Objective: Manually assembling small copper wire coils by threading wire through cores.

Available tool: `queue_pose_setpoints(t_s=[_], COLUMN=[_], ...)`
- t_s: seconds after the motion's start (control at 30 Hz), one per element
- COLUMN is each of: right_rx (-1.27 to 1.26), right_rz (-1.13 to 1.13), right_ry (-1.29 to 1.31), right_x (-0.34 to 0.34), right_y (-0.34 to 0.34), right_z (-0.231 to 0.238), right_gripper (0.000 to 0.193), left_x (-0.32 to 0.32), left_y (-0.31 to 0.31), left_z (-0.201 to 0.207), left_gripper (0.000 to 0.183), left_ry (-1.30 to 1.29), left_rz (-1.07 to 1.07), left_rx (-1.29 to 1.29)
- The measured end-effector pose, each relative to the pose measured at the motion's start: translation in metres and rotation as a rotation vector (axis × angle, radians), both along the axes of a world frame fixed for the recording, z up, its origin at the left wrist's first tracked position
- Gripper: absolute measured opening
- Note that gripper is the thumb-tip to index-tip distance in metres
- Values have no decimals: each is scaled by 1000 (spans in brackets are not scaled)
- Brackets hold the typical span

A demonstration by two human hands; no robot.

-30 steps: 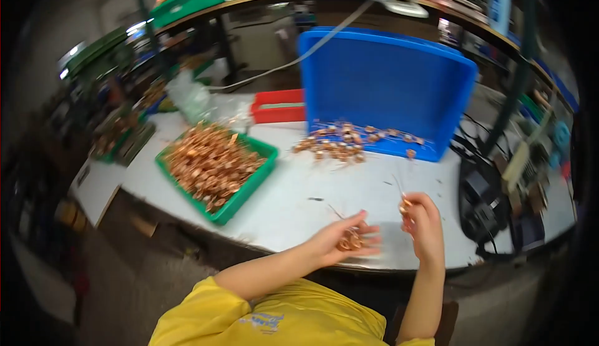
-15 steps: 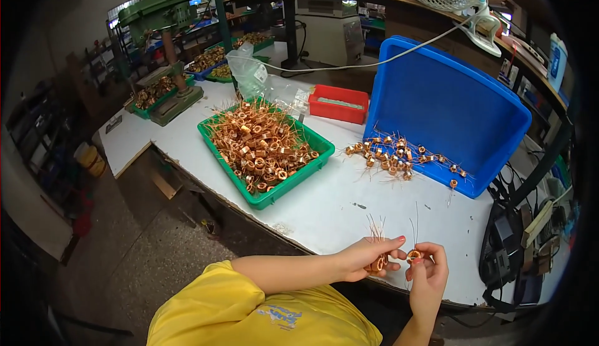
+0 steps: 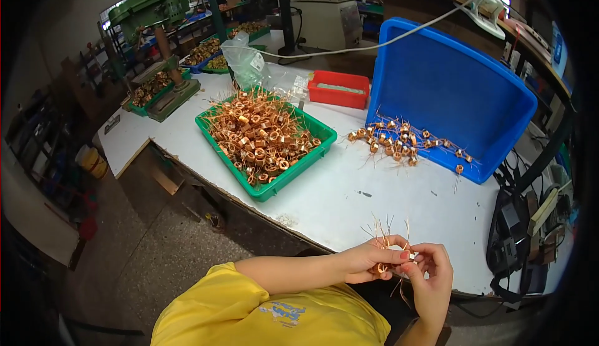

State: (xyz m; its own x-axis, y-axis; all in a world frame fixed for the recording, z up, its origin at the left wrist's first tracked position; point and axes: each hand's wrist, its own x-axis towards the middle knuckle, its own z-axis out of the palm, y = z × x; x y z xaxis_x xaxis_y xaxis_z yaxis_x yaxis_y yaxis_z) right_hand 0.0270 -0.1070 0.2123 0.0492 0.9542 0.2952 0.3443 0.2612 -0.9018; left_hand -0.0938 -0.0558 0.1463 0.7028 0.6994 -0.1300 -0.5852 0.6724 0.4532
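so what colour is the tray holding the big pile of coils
Green: the tray of copper coils shows best in the head view.

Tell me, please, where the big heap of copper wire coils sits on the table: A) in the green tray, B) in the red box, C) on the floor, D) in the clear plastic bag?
A: the heap of copper coils fills the green tray at the table's left side, while the red box behind it holds none.

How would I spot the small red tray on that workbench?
Start at the white workbench. Behind the green tray of copper coils, left of the tilted blue bin, sits the red tray: the only red, shallow rectangular container there.
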Motion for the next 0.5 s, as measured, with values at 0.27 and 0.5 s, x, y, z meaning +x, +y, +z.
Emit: queue_pose_setpoints(t_s=[0.27, 0.5], right_rx=[-308, -82], right_rz=[317, 380], right_ry=[346, 419], right_x=[73, 94], right_y=[57, 78], right_z=[-83, -149], right_gripper=[31, 75], left_x=[16, 53], left_y=[35, 53], left_z=[-45, -95], left_gripper=[19, 20], left_ry=[-208, -131], left_rz=[-36, -47], left_rx=[-26, -111])
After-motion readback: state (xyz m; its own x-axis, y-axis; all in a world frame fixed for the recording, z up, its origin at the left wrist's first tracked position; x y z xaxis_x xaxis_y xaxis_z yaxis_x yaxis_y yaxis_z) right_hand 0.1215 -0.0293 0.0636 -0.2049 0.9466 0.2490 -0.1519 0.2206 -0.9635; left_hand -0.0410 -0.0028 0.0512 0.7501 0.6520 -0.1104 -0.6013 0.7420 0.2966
